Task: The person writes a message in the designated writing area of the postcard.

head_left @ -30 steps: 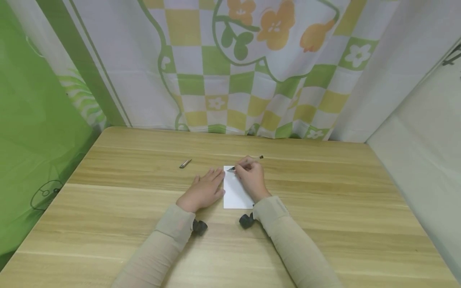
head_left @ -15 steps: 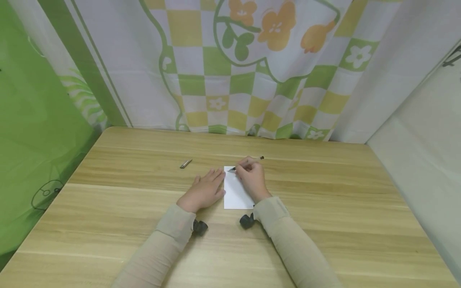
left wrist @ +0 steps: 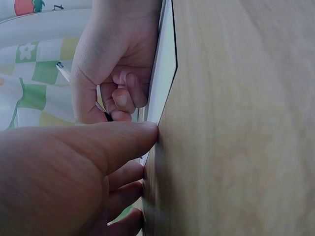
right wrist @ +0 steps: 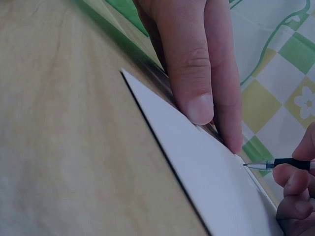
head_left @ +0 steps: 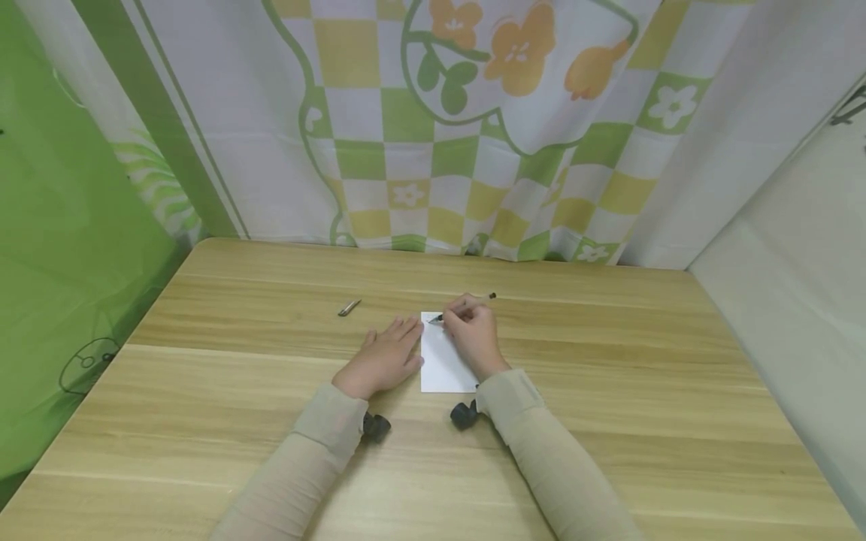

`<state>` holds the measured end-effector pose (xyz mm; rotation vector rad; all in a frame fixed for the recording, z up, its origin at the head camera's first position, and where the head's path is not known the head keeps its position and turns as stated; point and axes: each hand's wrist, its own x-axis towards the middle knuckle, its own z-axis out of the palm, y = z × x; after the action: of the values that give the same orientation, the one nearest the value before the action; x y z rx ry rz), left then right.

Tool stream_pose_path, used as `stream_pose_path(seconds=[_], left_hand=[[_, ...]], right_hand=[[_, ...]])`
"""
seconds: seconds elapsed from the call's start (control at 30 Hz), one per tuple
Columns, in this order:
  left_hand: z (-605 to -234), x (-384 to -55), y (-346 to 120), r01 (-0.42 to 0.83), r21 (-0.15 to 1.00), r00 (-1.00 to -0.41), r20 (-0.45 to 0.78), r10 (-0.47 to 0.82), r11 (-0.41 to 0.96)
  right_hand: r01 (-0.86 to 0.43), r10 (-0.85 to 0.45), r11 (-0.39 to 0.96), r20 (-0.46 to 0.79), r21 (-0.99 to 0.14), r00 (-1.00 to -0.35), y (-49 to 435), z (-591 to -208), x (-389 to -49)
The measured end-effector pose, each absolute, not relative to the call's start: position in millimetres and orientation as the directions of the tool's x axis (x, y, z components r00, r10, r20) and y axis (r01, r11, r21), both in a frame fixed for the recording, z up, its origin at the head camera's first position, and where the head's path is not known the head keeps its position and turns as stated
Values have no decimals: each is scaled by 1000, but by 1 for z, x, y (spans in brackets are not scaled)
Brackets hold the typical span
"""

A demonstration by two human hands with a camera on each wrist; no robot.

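Note:
White paper (head_left: 443,368) lies on the wooden table, partly covered by my right hand (head_left: 476,338). That hand pinches a pen (right wrist: 280,163) with a dark grip and clear tip, its point at the upper left part of the sheet. The pen's back end sticks out behind the knuckles in the head view. Faint small marks show near the tip. My left hand (head_left: 382,359) lies flat, fingers straight, with thumb and fingertips at the paper's left edge. In the left wrist view its thumb (left wrist: 125,137) touches that edge.
A pen cap (head_left: 349,307) lies on the table (head_left: 237,421), left of the paper and beyond the left hand. A patterned curtain (head_left: 473,165) hangs along the far edge. Black wrist cameras (head_left: 463,415) sit under both sleeves.
The pen tip shifts very slightly over the upper left of the paper, where small marks now show. My left hand and the sheet stay in place.

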<state>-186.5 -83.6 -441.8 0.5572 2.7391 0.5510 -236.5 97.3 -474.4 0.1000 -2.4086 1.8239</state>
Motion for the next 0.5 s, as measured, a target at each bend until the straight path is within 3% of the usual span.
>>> stream_pose_path(seconds=[0.5], left_hand=[[-441, -186, -83, 316, 420, -880, -206, 428, 851]], right_hand=[[-120, 25, 281, 133, -952, -991, 98, -475, -238]])
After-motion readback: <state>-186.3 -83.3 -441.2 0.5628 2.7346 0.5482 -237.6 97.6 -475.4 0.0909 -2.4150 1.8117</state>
